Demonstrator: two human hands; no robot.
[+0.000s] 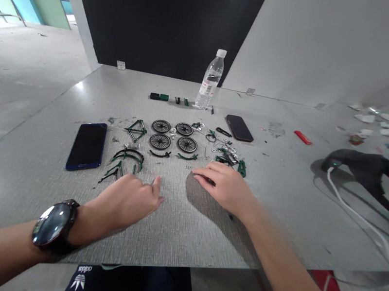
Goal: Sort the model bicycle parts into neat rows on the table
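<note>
My left hand (132, 199) rests low over the table with its index finger and thumb apart, the other fingers curled, and nothing seen in it. Beside it lie curved black and green mudguards (128, 155) and small fork-shaped parts (113, 172). My right hand (223, 185) is bent over the tabletop, fingertips and thumb close together by a row of tiny screws (188, 167). What it pinches, if anything, is hidden. Several spoked toy bicycle wheels (187, 144) lie beyond both hands. A green bicycle frame (136, 130) is left of them; loose green and metal parts (228, 155) are right.
A blue phone (87, 146) lies at left, a dark phone (239, 128) at back right. A water bottle (210, 80) stands near the panel. Black and green blocks (159, 96), a red object (302, 137) and a black device (367, 175) with a white cable (360, 218) are also there.
</note>
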